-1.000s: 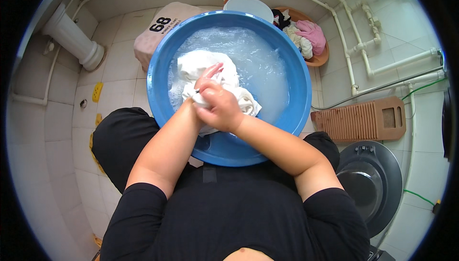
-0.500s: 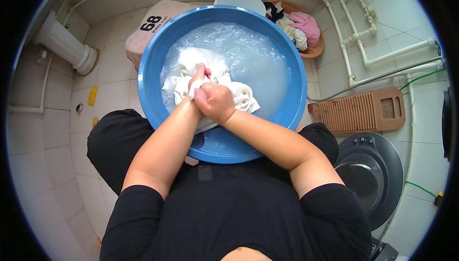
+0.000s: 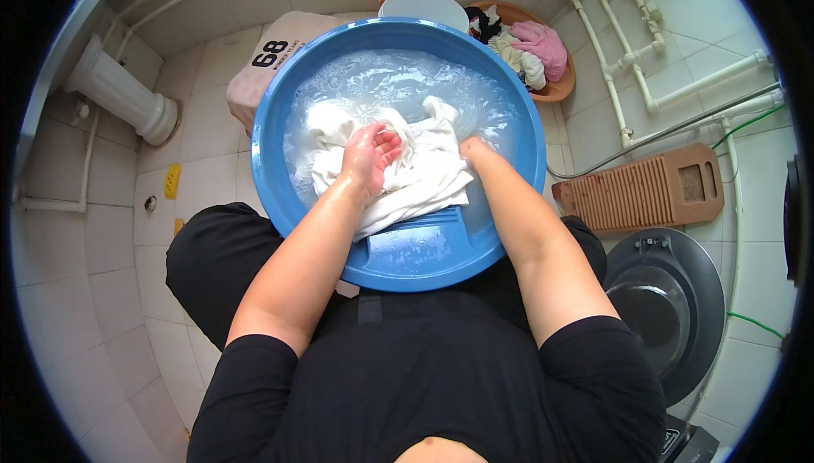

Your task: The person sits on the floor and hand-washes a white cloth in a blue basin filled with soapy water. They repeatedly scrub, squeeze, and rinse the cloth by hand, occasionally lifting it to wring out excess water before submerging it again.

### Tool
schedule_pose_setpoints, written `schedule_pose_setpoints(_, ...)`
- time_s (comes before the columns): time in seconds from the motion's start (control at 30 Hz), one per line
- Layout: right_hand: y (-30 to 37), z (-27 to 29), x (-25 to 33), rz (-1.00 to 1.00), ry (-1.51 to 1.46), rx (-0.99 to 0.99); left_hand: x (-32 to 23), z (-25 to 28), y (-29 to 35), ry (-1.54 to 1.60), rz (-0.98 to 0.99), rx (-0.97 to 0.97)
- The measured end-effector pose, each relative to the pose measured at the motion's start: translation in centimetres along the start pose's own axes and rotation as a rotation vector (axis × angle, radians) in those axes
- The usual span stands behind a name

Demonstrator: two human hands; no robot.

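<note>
A wet white cloth (image 3: 415,179), perhaps a garment, lies bunched in the blue basin (image 3: 398,270). Part of it rests over the ribbed washboard section (image 3: 415,238) moulded into the basin's near side. My left hand (image 3: 371,158) rests on the cloth with its palm turned up, fingers loosely bent and nothing in them. At the cloth's right edge my right hand (image 3: 475,147) dips into the sudsy water (image 3: 373,73); its fingers are hidden there, so whether they grip the cloth does not show.
Behind the basin stand a white round lid or bowl (image 3: 424,7) and an orange-brown tub (image 3: 555,90) of clothes. To the right are a brown washboard (image 3: 636,187) and a dark grey basin (image 3: 666,315). A pink cloth-covered object (image 3: 246,94) sits at the back left. Pipes (image 3: 623,94) line the wall.
My hands were closed together on the bunched cloth and have come apart. The right hand moved right into the water, the left opened palm up, and the cloth spread out over the ribbed section.
</note>
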State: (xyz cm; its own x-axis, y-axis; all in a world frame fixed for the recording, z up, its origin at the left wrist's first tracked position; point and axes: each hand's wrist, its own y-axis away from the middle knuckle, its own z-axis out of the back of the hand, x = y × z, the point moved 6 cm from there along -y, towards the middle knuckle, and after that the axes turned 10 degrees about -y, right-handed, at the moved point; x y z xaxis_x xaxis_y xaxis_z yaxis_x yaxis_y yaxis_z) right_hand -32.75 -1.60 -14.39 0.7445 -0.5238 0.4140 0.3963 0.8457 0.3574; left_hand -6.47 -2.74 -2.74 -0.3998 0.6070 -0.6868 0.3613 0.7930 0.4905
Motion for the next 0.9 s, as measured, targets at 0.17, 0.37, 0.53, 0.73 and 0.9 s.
schedule_pose_setpoints(0.17,3.9,4.6,7.9,0.249,-0.613,-0.187,-1.0,-1.0,1.3,-0.122,0.006,0.089)
schedule_pose_setpoints(0.37,15.5,5.0,20.2,0.892,-0.839,-0.081,-0.1,0.4,-0.6,0.207,0.147,0.174)
schedule_pose_setpoints(0.53,23.8,7.0,25.8,1.268,-0.596,-0.242,-0.2,1.5,0.3,0.04,0.031,0.176)
schedule_pose_setpoints(0.73,14.3,5.7,20.9,0.764,-0.357,-0.526,-0.3,-0.5,2.0,0.05,0.207,-0.072)
schedule_pose_setpoints(0.9,17.3,4.7,22.6,0.802,-0.529,-0.433,2.8,3.8,-2.8,0.206,0.097,0.213)
